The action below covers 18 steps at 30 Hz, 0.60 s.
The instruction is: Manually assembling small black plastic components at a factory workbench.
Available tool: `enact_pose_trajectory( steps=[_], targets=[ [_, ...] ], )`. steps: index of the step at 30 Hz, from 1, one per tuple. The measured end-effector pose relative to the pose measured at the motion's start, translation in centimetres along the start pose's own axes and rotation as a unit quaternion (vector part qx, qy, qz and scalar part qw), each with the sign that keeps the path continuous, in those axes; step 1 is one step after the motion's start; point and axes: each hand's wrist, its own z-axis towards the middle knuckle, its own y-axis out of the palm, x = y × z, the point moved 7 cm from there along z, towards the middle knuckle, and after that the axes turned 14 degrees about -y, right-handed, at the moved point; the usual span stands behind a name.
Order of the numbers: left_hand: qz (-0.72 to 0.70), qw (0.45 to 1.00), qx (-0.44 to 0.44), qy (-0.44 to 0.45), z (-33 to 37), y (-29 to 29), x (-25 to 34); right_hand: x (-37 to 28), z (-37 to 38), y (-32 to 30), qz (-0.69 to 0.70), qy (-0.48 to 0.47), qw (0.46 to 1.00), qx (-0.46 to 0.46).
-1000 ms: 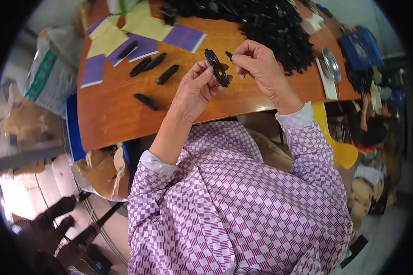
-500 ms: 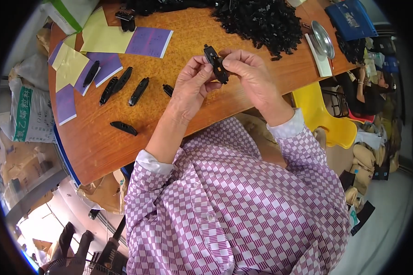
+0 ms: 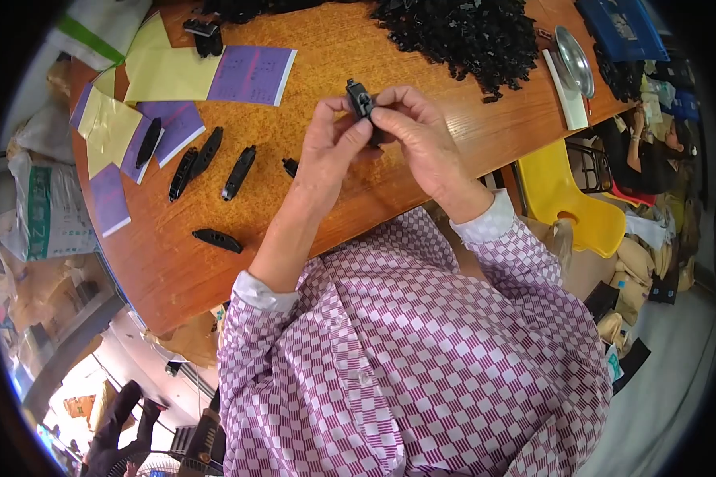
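Note:
Between both hands, above the wooden table [image 3: 294, 75], is a long black plastic part [image 3: 359, 95], tilted with its upper end showing. My left hand [image 3: 326, 155] is closed on its left side, thumb pressed against it. From the other side my right hand [image 3: 422, 147] pinches it with thumb and fingers. Its lower end is mostly hidden by the fingers, and whether a smaller piece is in the right fingers cannot be seen. Left of my hands lie similar black parts [image 3: 239, 172], one of them [image 3: 217, 240] nearer the front edge and another [image 3: 290, 167] partly behind my left wrist.
A large heap of small black pieces [image 3: 469, 44] covers the far middle. Purple and yellow papers [image 3: 250, 75] lie at the left. A metal dish [image 3: 574, 63], white strip [image 3: 565, 99] and blue bin [image 3: 622, 32] are right. Beyond the edge stand a yellow chair [image 3: 573, 199] and a seated person [image 3: 636, 155].
My right hand has moved left and closed in on the black part, its thumb now against the part near my left thumb. More of the part is covered. The whole view has shifted slightly.

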Motion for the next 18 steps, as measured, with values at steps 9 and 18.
enact_pose_trajectory(
  steps=[9, 18],
  targets=[
    [0.162, 0.985, 0.052, -0.006, -0.8, 1.4, 1.4, 0.0, 0.5, 1.1, 0.034, 0.061, 0.992, -0.101],
    [0.186, 0.980, 0.066, -0.012, 0.0, 1.6, 1.8, -0.4, 0.5, 1.0, 0.051, 0.091, 0.994, -0.030]
  ],
)
